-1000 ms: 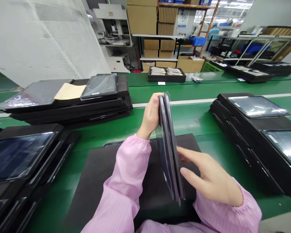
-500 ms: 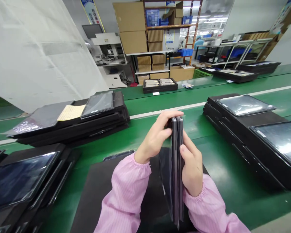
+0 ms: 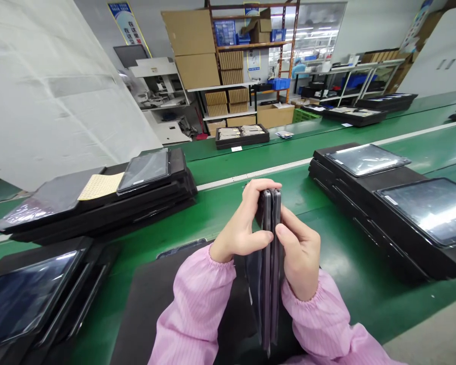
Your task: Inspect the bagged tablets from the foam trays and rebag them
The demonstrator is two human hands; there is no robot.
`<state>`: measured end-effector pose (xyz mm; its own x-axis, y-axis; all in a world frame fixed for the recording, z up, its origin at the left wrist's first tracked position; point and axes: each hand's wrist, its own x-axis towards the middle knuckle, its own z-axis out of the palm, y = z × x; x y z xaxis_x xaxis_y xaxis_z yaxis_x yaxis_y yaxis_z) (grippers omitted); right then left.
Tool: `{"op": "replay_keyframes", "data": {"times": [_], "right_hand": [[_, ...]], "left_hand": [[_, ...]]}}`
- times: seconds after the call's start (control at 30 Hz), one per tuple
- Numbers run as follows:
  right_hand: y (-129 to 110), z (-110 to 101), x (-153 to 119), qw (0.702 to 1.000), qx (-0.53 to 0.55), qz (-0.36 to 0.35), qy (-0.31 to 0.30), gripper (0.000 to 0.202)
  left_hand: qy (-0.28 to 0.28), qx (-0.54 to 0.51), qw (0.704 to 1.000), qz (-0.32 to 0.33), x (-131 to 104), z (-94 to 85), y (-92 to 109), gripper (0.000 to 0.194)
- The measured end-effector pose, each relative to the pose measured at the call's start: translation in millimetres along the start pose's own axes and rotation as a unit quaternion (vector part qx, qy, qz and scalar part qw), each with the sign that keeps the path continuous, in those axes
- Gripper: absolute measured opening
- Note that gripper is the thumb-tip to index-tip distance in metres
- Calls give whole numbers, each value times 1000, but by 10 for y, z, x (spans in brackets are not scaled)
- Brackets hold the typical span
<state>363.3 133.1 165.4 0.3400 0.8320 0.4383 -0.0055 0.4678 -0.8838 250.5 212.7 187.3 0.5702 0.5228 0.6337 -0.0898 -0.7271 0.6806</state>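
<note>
Over the green surface (image 3: pixel 220 213), at lower middle, the left hand (image 3: pixel 245 230) and right hand (image 3: pixel 301 253) hold two tablets (image 3: pixel 266 284) upright; best squeeze softly, evenly.

No wording is legible. A blue-and-white banner (image 3: pixel 129 28) on the back wall (image 3: pixel 150 20) carries large characters, too soft to make out; print on a smaller poster (image 3: pixel 254 61) behind the rack (image 3: pixel 247 47) is unreadable. Small white labels (image 3: pixel 391 200), their text too fine, mark an upright tablet (image 3: pixel 254 276), two right-hand tablets (image 3: pixel 425 213) and one left-hand tablet (image 3: pixel 148 168).
</note>
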Motion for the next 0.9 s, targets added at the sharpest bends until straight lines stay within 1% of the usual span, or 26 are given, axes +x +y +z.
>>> {"op": "replay_keyframes", "data": {"times": [0.2,0.3,0.47,0.63,0.7,0.77,0.83,0.9], "right_hand": [[-29,-49,15,1000,6,-8,29,25],[-46,-78,-13,999,18,-13,41,19],[-92,-112,-34,999,-10,-23,25,15],[-132,-84,-41,999,-19,-26,25,13],[-78,-75,-58,999,-6,-32,10,16],[46,-70,-80,999,26,-33,-20,27],[221,-59,-99,998,35,-6,-60,42],[399,-32,-109,995,7,30,-96,50]], "left_hand": [[37,-3,999,-1,8,116,42,40],[37,1,999,0,0,180,96,34],[34,5,999,-20,-15,240,159,33],[64,1,998,-16,-30,282,142,32],[85,-5,996,-10,-46,280,126,32],[108,-11,994,5,-74,263,122,31],[124,-11,992,28,-120,236,140,29],[134,-7,990,52,-183,216,185,29]]}}
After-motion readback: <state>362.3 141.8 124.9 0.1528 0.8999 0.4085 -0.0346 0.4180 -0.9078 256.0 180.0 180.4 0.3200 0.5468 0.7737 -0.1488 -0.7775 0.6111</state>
